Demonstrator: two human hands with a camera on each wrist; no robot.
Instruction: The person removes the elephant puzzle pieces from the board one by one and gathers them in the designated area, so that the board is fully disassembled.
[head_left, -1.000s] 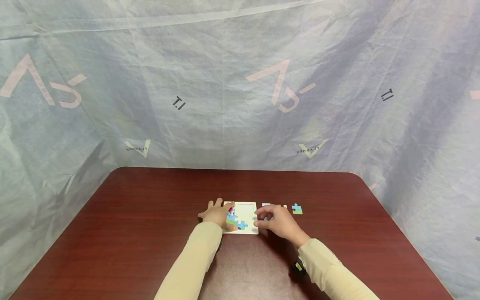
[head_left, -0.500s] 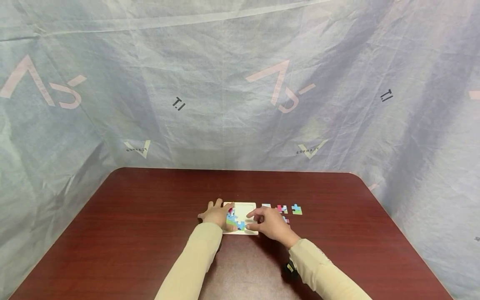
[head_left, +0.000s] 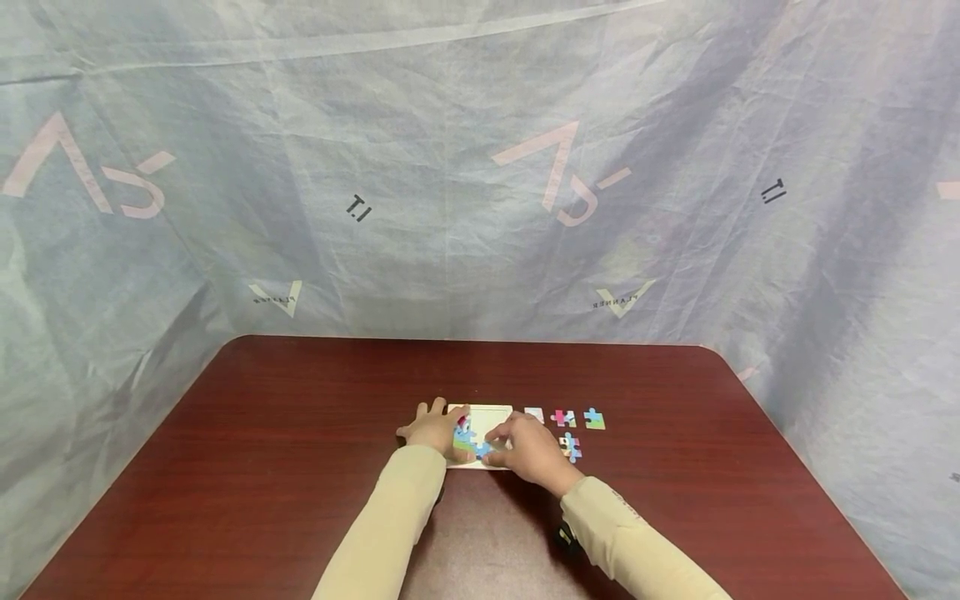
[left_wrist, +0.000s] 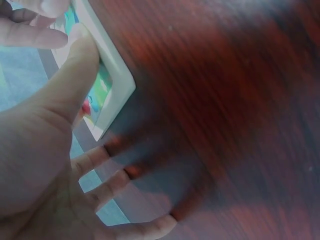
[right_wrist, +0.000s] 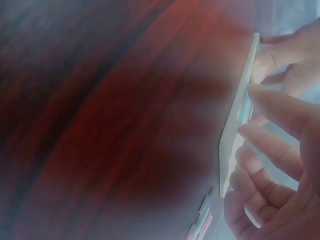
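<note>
Tray (head_left: 485, 422) lies flat on the table (head_left: 285, 467), side edges pointing away from the person toward the curtain (head_left: 450, 183). Its longer axis cannot be confirmed: the left hand (head_left: 429, 429) covers the left edge, the right hand (head_left: 531, 450) the near right corner. Left hand: spread, thumb on the tray, fingertips on the table. Right hand: curled, thumb and forefinger over the tray; whether they pinch anything cannot be determined. Fitted pieces (head_left: 464, 434) show partly. Loose pieces (head_left: 594, 419) lie right of the tray, blurred and cut off in the right wrist view.
</note>
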